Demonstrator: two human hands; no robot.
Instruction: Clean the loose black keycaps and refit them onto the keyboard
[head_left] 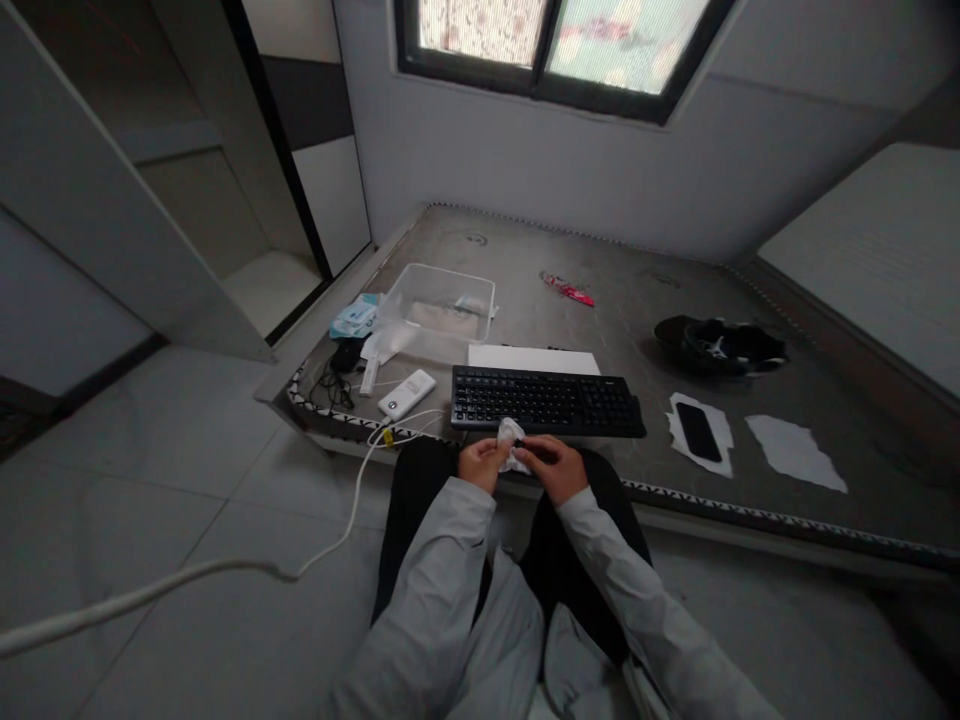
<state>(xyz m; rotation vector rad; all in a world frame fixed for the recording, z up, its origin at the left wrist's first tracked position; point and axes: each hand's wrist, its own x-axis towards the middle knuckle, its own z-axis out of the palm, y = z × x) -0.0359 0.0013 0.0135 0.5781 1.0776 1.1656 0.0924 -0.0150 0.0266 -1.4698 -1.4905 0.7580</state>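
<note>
My left hand (pixel 480 465) pinches a crumpled white tissue (pixel 510 434) just in front of the keyboard, above my knees. My right hand (pixel 556 468) is closed at the tissue's right side, with a small black piece (pixel 519 443) at its fingertips. That piece is too small to name and touches the tissue. Right behind both hands lies a black keyboard (pixel 540 402), its keys facing up. A long white box (pixel 532 359) shows along the keyboard's back edge.
Left of the keyboard are a white device (pixel 407 395) with a cable, a clear plastic bin (pixel 431 345), a blue-white packet (pixel 355 316) and black wires. A red packet (pixel 568 289) lies behind. To the right are a black phone-like slab (pixel 698 432) on paper, a white sheet (pixel 796 452) and a dark cap-like item (pixel 716 345).
</note>
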